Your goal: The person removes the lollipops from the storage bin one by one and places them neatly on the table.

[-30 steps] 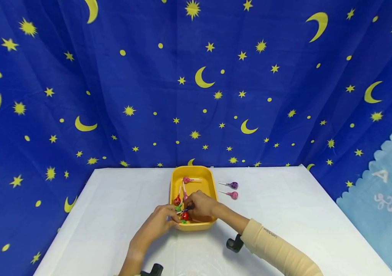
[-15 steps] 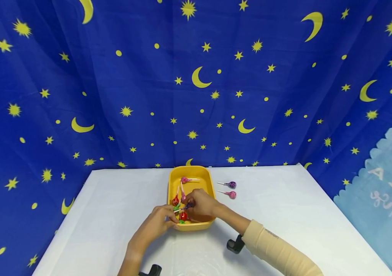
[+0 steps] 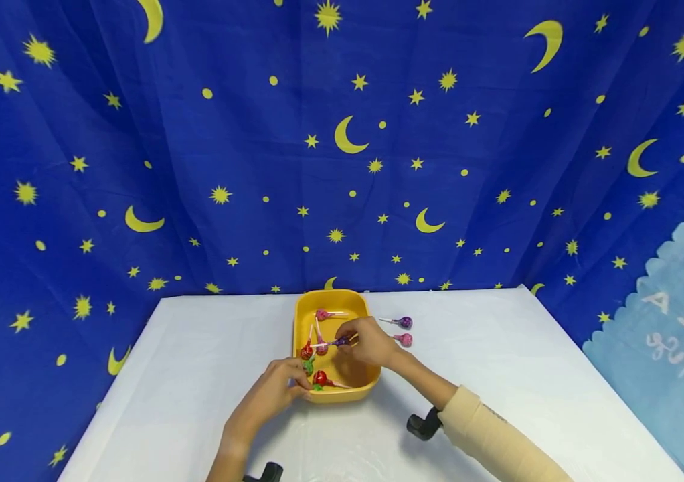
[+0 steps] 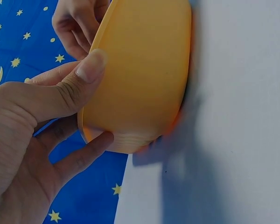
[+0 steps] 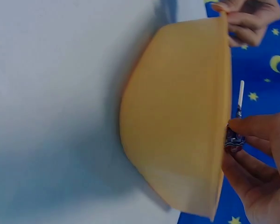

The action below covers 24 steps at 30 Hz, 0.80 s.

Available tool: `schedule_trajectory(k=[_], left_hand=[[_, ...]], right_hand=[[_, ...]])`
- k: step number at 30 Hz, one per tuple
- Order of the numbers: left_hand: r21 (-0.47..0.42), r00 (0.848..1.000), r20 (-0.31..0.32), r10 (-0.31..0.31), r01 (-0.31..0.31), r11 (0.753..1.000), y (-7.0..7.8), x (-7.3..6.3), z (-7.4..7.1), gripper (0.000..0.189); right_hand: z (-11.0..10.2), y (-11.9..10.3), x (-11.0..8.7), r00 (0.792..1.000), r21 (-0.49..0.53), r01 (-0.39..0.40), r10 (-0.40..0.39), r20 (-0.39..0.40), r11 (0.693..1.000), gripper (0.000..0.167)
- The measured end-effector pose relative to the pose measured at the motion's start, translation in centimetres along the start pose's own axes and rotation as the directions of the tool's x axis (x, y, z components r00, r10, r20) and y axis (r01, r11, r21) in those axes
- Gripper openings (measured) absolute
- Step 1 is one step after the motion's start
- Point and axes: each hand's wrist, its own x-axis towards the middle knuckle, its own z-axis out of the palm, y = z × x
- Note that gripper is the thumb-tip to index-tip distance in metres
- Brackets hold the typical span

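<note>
A yellow plastic tub (image 3: 342,396) stands near the table's far edge in the head view. My left hand (image 3: 272,388) grips its near left corner, thumb on the outer wall (image 4: 140,70) in the left wrist view. My right hand (image 3: 367,345) pinches a purple-wrapped lollipop (image 5: 235,140) by its head, above the tub, with the white stick pointing left. Inside the tub lie a pink lollipop (image 3: 322,314) at the back, another pink one (image 3: 320,348), a red one (image 3: 306,351), a green one (image 3: 308,367), and a red one (image 3: 320,378) with green wrapping beside it.
On the white table (image 3: 468,375), right of the tub, lie a purple lollipop (image 3: 403,323) and a pink lollipop (image 3: 403,340). A blue curtain (image 3: 258,147) with yellow stars and moons hangs behind. Black wrist mounts (image 3: 423,425) sit under the forearms.
My right hand has lifted and moved right and farther back with the purple lollipop, uncovering the near red lollipop and its stick. The left hand keeps its grip on the tub.
</note>
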Motion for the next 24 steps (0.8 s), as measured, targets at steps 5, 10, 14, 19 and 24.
schedule_trajectory(k=[5,10,14,19,24], left_hand=[[0.040,1.000,0.010,-0.016,0.015,0.999,0.6,0.1,-0.1,0.004],[0.033,1.000,0.016,-0.026,0.025,0.999,0.5,-0.1,-0.1,0.007],[0.018,0.999,0.023,-0.043,0.043,0.999,0.3,-0.2,-0.1,0.008],[0.013,0.999,0.029,-0.025,0.025,1.000,0.4,-0.2,-0.1,0.007],[0.014,0.999,0.026,-0.028,0.027,1.000,0.5,-0.1,-0.2,0.007]], right_hand=[[-1.5,0.2,-1.5,0.993,0.085,-0.039,0.048,-0.107,0.996,0.014],[-2.3,0.9,-2.9,0.980,0.122,-0.081,0.101,-0.169,0.989,0.017],[-2.9,1.6,-3.5,0.974,0.131,-0.091,0.115,-0.193,0.987,0.018],[-3.3,2.2,-3.8,0.962,0.146,-0.092,0.125,-0.241,0.985,0.017],[-3.1,2.3,-3.7,0.965,0.173,-0.080,0.119,-0.233,0.982,0.018]])
